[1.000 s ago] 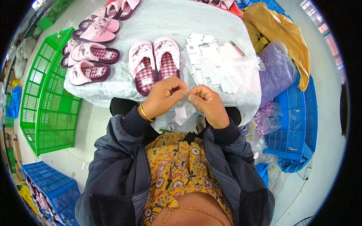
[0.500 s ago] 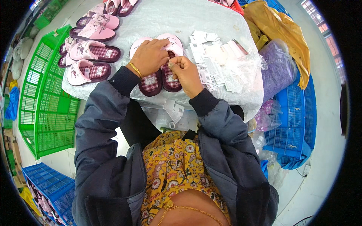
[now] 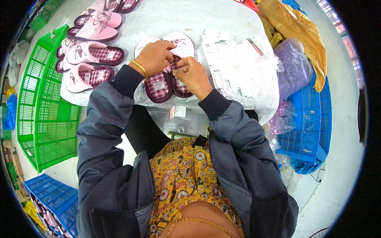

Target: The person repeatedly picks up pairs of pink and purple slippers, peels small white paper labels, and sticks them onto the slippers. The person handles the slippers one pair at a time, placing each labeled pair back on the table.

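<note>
A pair of pink slippers with maroon checked insoles lies side by side in front of me, heels toward me. My left hand (image 3: 156,58) bends over the left slipper (image 3: 158,88), its fingertips closed at the inner edges of the two uppers. Against it, my right hand (image 3: 192,74) pinches at the opening of the right slipper (image 3: 183,90); whatever lies between thumb and finger is too small to make out. Both hands partly hide the uppers. Below the table's front edge shows a folded white card tag (image 3: 177,111).
More pink slippers (image 3: 90,77) line the table's left side. White paper labels (image 3: 234,63) and a small pair of snippers (image 3: 255,47) lie at right. Green crates (image 3: 47,115) stand left, blue crates (image 3: 303,127) right, beside a bag of purple material (image 3: 293,65).
My right hand has shifted slightly left and its fingers now meet my left fingertips more closely. The card tag below the table edge has turned. The slippers remain in place.
</note>
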A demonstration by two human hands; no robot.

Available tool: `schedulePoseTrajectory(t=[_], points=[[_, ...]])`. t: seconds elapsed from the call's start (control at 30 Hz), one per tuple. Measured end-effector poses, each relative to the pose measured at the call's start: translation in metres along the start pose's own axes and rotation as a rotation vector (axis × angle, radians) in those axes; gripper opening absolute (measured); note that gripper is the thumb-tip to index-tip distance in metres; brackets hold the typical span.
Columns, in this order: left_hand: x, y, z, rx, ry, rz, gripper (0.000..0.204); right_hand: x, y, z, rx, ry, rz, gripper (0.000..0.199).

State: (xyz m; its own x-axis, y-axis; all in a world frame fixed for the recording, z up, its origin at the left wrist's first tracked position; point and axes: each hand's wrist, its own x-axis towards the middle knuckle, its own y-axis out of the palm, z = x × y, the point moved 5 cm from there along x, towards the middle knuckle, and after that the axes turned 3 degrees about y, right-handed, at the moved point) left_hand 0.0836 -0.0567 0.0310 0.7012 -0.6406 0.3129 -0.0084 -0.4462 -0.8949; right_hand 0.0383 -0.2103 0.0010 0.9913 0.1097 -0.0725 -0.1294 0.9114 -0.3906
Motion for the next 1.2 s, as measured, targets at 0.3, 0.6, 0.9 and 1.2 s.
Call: schedulePoseTrajectory(t=[0.3,0.6,0.9,1.2], points=[[-0.004,0.005,0.006,-0.049,0.077,-0.108,0.013,0.005,0.003,0.003,-0.134,-0.042,-0.051,0.026],[0.001,0.006,0.005,-0.035,0.067,0.000,0.012,0.015,0.014,-0.006,-0.114,-0.015,-0.126,0.026],[0.003,-0.003,-0.009,0.109,0.033,0.020,0.013,0.007,0.012,0.005,0.013,-0.005,-0.040,0.026],[-0.019,-0.045,-0.020,-0.160,0.053,-0.278,0.014,-0.001,0.012,0.008,0.506,-0.138,-0.028,0.021]])
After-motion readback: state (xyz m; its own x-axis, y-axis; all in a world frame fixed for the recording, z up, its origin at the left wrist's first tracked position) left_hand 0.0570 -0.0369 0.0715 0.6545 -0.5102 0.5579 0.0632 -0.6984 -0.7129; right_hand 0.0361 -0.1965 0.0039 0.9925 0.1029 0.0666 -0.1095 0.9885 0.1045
